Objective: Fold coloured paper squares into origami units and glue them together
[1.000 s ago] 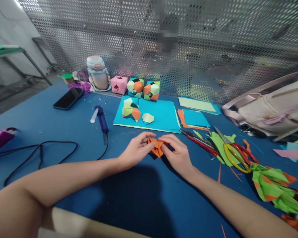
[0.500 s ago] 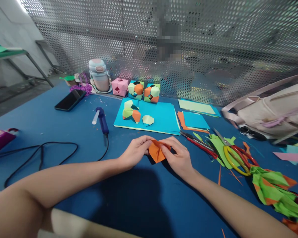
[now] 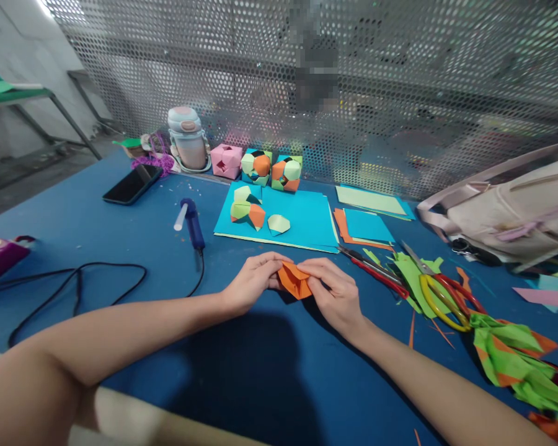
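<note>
A small folded piece of orange paper [image 3: 296,284] is held between both hands, just above the blue table [image 3: 255,384]. My left hand [image 3: 255,280] pinches its left corner between thumb and fingers. On the opposite side, my right hand [image 3: 337,290] grips the right corner, thumb in front. A pocket gapes open along the paper's upper side. Beyond the hands lie blue paper sheets [image 3: 302,217], carrying a partly joined green, cream and orange paper shape [image 3: 247,209] and a single pale folded unit [image 3: 279,224].
A glue gun [image 3: 193,224] with a black cord lies left of the sheets. Scissors [image 3: 439,291], green scraps and cut paper [image 3: 367,225] lie to the right, near a pale bag [image 3: 516,198]. Finished paper cubes [image 3: 286,173], a bottle [image 3: 188,142] and a phone [image 3: 132,184] stand or lie farther back.
The orange paper's pocket has spread wider, and its lower point has risen slightly. My right thumb has shifted from the paper's middle toward its right edge. Both hands keep their hold.
</note>
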The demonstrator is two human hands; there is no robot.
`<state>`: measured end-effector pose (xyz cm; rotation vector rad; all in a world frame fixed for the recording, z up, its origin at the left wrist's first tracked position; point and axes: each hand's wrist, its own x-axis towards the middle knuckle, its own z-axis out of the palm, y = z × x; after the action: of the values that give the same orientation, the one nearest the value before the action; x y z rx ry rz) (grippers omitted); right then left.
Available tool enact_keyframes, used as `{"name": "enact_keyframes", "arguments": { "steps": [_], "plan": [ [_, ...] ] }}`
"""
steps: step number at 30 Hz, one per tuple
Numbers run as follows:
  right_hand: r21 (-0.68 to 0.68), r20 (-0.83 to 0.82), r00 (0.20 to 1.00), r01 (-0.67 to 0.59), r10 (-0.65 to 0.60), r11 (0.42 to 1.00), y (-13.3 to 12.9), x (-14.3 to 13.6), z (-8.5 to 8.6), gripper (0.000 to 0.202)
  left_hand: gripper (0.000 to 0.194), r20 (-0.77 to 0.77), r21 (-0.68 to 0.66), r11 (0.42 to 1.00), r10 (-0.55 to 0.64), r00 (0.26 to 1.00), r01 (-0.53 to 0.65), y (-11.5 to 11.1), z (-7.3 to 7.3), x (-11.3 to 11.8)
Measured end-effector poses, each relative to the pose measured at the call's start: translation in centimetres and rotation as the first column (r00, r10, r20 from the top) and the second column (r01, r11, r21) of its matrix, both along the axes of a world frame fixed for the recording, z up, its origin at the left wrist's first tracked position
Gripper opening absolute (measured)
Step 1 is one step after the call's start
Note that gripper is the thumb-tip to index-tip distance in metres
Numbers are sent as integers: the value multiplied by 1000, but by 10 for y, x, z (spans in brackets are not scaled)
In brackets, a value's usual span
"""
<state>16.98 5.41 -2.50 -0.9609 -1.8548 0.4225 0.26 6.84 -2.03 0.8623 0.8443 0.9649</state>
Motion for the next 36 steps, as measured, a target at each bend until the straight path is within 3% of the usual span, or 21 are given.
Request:
{"name": "enact_keyframes", "arguments": {
  "steps": [4,9,13,19,28,36],
  "plan": [
    [17,4,1000,-8,8,1000,0,0,0,27,23,-20,22,1000,-3,1000,3,-1,1,0],
    [-9,22,999,-24,24,1000,0,2,-1,28,26,-214,143,990,24,976,7,-1,1,0],
    [-97,2,1000,-24,24,995,1,4,-1,28,24,-316,230,973,81,945,-6,-1,1,0],
    [-203,61,996,72,-61,976,4,-1,-2,14,21,-440,306,952,140,887,1,-3,6,-1],
    [-252,25,997,77,-73,965,4,0,-3,11,21,-444,333,943,151,883,6,-3,4,-1],
    [-290,-32,996,71,-83,955,3,0,-2,12,15,-399,325,946,141,906,-4,-4,11,1]
  ]
}}
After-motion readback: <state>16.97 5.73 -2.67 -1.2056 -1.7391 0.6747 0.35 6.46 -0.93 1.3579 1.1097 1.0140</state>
